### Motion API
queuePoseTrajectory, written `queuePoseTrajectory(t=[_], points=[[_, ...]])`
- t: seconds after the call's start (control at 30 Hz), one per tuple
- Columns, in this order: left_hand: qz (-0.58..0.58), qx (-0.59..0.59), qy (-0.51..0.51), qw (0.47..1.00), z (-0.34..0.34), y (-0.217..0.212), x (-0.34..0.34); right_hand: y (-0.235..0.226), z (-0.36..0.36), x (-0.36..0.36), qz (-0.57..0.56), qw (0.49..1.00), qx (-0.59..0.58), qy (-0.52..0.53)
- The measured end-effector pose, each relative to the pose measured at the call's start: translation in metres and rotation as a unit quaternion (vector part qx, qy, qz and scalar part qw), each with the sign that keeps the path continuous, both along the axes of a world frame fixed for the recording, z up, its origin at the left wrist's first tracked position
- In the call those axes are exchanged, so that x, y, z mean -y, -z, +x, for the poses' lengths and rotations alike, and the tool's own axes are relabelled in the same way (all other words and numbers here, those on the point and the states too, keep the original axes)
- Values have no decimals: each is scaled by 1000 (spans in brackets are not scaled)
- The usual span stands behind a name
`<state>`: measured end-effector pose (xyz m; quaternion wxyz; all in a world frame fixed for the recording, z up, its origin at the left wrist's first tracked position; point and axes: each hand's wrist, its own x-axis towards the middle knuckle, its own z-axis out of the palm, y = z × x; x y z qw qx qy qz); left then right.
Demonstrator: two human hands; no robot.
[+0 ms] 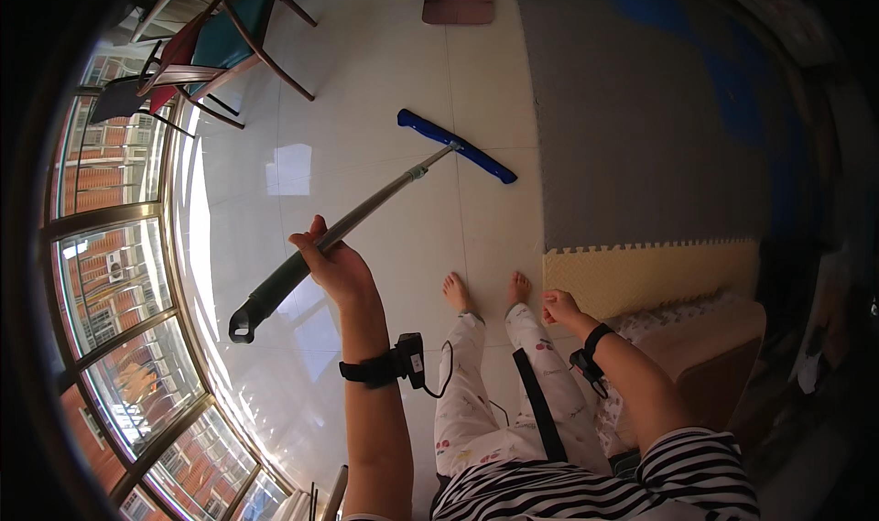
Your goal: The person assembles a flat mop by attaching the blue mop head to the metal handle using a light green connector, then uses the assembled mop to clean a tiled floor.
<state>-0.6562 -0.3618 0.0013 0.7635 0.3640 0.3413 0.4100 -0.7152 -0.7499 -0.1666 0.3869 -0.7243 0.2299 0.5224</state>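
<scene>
One hand works mop: left hand [334,263] clamped on dark grip of long pole [366,211], blue mop head [456,145] flat on white tile floor [366,91]. Pole likely light, stiff; grip best hold. Right hand [557,307] loosely curled, empty.

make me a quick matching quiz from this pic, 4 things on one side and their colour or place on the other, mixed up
Things:
1. mop head
2. foam mat strip by the feet
3. left hand
4. chair seat

Colour or place:
A. teal, at the top left near the window
B. wrapped around the dark grip of the mop pole
C. blue, lying on the white tiled floor
D. pale yellow, with a toothed edge

Pairs: 1-C, 2-D, 3-B, 4-A
</scene>
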Motion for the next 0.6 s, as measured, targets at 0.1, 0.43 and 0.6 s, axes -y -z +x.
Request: queuePoseTrajectory(t=[0.1,0.43,0.6], points=[[55,-20,71,996,-7,31,15,24,16,40,-102,976,79,-175],[22,-109,161,981,-38,230,82,163,96,37,-150,751,229,-600],[-52,-49,27,997,-54,285,91,277,135,41,-118,653,260,-702]])
